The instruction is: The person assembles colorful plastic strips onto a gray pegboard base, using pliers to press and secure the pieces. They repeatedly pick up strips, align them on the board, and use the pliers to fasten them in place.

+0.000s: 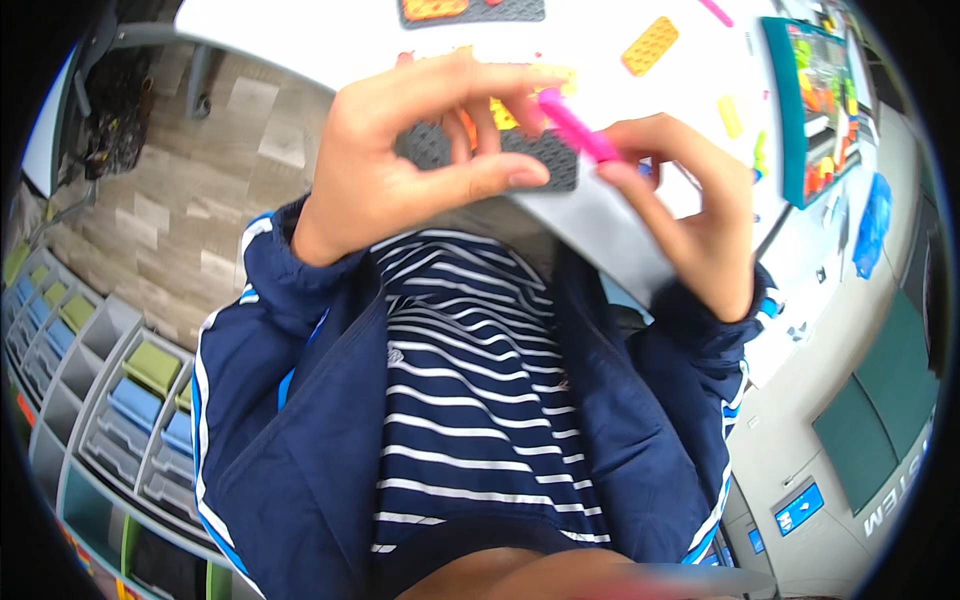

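My right hand [690,190] pinches the lower end of a bright pink rod-shaped piece [575,128] between thumb and fingers. The rod slants up to the left in mid-air, slightly blurred. By its upper end is my left hand [410,150], with thumb and index finger apart; the index fingertip is close to the rod, and I cannot tell whether it touches. Below both hands, at the table's near edge, lies a dark grey studded plate [556,165]. Yellow pieces [503,113] show on or behind it, partly covered by my left hand.
An orange perforated plate [650,46] lies on the white table [590,60], with a small yellow piece [731,117] farther right. Another grey plate [500,12] sits at the far edge of view. A teal-rimmed tray [790,120] holds several coloured parts. Drawer units [110,350] stand at left.
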Action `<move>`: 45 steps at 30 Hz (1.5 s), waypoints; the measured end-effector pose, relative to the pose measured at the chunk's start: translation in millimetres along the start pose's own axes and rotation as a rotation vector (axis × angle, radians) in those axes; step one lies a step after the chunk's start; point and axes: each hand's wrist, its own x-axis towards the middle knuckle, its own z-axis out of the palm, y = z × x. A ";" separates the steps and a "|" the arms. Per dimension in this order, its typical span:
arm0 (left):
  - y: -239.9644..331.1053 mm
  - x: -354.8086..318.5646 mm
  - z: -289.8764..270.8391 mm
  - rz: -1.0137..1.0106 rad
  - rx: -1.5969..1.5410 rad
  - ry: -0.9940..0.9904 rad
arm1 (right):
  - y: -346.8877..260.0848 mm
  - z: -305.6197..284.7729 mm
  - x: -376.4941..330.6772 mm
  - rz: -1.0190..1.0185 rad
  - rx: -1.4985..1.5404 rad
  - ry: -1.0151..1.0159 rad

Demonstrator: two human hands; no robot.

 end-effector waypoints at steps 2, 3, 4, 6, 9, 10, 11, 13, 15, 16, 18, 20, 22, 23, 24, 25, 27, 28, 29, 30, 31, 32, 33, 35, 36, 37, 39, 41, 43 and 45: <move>1.2 0.0 3.4 -0.031 -0.048 -0.003 | -3.3 5.3 5.0 -0.067 0.072 -0.005; 2.7 -1.0 4.9 -0.086 -0.112 0.043 | -1.0 3.0 8.4 -0.084 0.093 -0.030; 4.4 -1.2 4.7 -0.162 -0.204 0.095 | 3.0 -1.6 11.6 -0.126 0.068 -0.015; 6.5 -0.8 0.6 -0.177 -0.290 0.293 | 13.5 -23.8 14.6 -0.104 -0.065 0.052; -7.1 9.1 -16.1 -0.076 -0.232 0.592 | 54.8 -88.0 34.5 -0.070 -0.431 0.295; -14.6 12.3 -21.3 -0.061 -0.276 0.668 | 73.3 -114.3 42.9 -0.061 -0.507 0.382; -22.6 15.0 -26.2 -0.049 -0.321 0.742 | 93.6 -144.6 52.0 -0.032 -0.575 0.421; -36.8 16.5 -31.5 -0.090 -0.417 0.827 | 140.1 -206.3 73.4 0.062 -0.696 0.499; -46.1 15.1 -31.5 -0.049 -0.431 0.827 | 192.9 -256.5 98.5 0.181 -0.681 0.619; -48.8 14.5 -30.5 -0.029 -0.438 0.828 | 217.7 -278.4 111.0 0.167 -0.674 0.605; -51.4 14.7 -27.2 -0.043 -0.349 0.857 | 264.1 -307.5 135.8 0.183 -0.705 0.570; -49.9 14.6 -24.1 -0.032 -0.314 0.843 | 300.1 -324.7 156.8 0.198 -0.779 0.534; -48.5 15.5 -22.2 -0.006 -0.255 0.845 | 330.0 -325.1 177.0 0.170 -0.763 0.514; -48.0 15.4 -21.1 0.002 -0.236 0.833 | 341.5 -323.7 185.7 0.162 -0.808 0.476; -47.5 15.4 -20.4 0.039 -0.232 0.807 | 351.0 -321.1 192.9 0.204 -0.856 0.456; -47.5 15.1 -19.4 0.013 -0.222 0.838 | 359.4 -317.2 198.4 0.217 -0.853 0.469; -47.6 14.3 -17.7 -0.010 -0.177 0.859 | 371.9 -310.9 206.0 0.241 -0.872 0.486; -47.7 14.1 -17.2 0.000 -0.167 0.842 | 376.6 -308.7 207.6 0.249 -0.896 0.487; -47.5 13.7 -16.4 -0.015 -0.150 0.845 | 380.3 -307.5 207.9 0.294 -0.914 0.484; -47.5 13.6 -16.1 -0.025 -0.131 0.854 | 383.2 -307.7 207.8 0.257 -0.922 0.494; -47.1 13.5 -15.6 -0.030 -0.122 0.854 | 385.1 -309.3 207.5 0.255 -0.925 0.499; -46.7 13.5 -15.1 -0.036 -0.128 0.861 | 386.6 -311.2 206.2 0.259 -0.920 0.503; -46.3 13.6 -14.7 -0.040 -0.111 0.849 | 387.5 -314.0 206.0 0.290 -0.908 0.490; -45.3 14.3 -14.3 -0.037 -0.110 0.843 | 387.6 -320.1 206.2 0.316 -0.897 0.440; -44.8 14.6 -14.2 -0.035 -0.098 0.841 | 387.3 -322.3 206.6 0.342 -0.887 0.421; -44.4 14.8 -14.3 -0.033 -0.091 0.838 | 386.8 -324.2 207.9 0.346 -0.864 0.383; -43.8 15.1 -14.2 -0.030 -0.084 0.838 | 386.0 -327.2 210.0 0.318 -0.835 0.335; -43.9 15.5 -14.2 -0.021 -0.090 0.840 | 387.6 -330.9 211.1 0.334 -0.821 0.310; -44.6 15.5 -14.3 -0.015 -0.093 0.849 | 392.9 -337.7 211.7 0.316 -0.854 0.260; -45.6 15.1 -15.0 0.004 -0.095 0.845 | 403.6 -347.7 213.1 0.288 -0.878 0.200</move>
